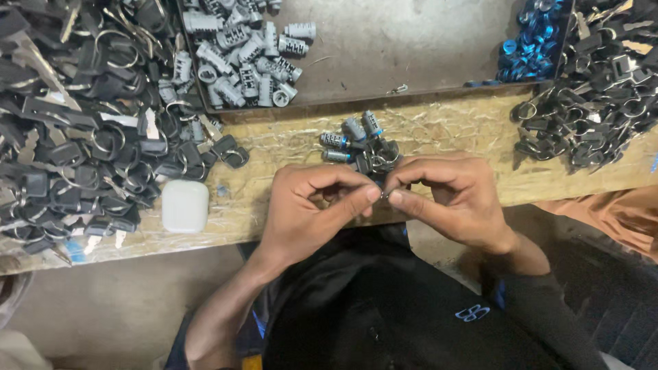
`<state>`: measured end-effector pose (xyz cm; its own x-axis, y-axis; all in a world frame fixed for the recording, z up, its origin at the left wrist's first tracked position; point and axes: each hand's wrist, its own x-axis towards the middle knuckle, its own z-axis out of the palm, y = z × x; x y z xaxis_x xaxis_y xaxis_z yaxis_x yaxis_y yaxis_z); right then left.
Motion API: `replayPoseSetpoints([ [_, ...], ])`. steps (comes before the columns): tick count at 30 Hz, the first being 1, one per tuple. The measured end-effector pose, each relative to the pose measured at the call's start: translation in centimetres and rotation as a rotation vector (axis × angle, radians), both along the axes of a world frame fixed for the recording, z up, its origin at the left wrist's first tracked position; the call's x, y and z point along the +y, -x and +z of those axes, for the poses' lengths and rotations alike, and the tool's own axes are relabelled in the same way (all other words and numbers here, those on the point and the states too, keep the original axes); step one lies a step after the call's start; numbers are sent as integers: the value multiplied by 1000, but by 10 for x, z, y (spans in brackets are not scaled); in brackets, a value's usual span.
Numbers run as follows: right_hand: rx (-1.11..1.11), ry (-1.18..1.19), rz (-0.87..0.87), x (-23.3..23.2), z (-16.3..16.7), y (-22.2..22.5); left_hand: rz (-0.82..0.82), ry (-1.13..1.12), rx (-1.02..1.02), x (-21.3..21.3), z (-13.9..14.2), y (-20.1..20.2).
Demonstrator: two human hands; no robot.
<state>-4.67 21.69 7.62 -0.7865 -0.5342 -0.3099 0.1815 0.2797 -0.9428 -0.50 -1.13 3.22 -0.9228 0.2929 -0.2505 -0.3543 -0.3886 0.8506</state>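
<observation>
Worn wooden table (445,130), edge close to body. Left hand (308,205) and right hand (452,199) meet fingertip to fingertip, both pinching a small metal ring (382,195) between thumb and forefinger, mostly hidden. Small pile of lock cylinders (353,140) just beyond fingers. White earbud case (185,205) left, black keys (82,137) heaped beside.

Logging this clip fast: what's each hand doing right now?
Left hand: fingertips pinched on a small metal part.
Right hand: pinched on the same part.
</observation>
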Motion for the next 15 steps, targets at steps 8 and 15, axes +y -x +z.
replayPoseSetpoints([
  [8,-82,-95,-1,6,0,-6,-74,243,8,4,6,-7],
  [15,216,-256,-35,4,4,-19,-1,460,174,18,26,-9],
])
